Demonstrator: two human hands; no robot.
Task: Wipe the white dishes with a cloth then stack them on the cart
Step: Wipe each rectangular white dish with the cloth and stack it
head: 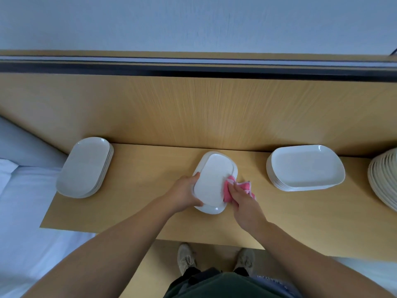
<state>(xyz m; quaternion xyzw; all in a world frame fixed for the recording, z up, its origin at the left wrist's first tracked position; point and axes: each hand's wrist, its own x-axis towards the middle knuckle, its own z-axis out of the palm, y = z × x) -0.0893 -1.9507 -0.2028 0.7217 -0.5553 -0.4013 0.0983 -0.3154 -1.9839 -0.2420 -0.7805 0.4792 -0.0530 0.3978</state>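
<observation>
Midway along the table (137,211), the left hand (184,193) grips a white dish (211,179) by its left edge, long axis near-to-far; the right hand (242,200) clutches a pink cloth (228,187) against its right edge.

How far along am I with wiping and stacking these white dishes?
Done, probably: the oblong stack at left, though nothing proves it was wiped. In hand: left hand grips an oblong dish while right hand rubs the pink cloth on it. Left: likely the rectangular stack and the round plates at right.
</observation>
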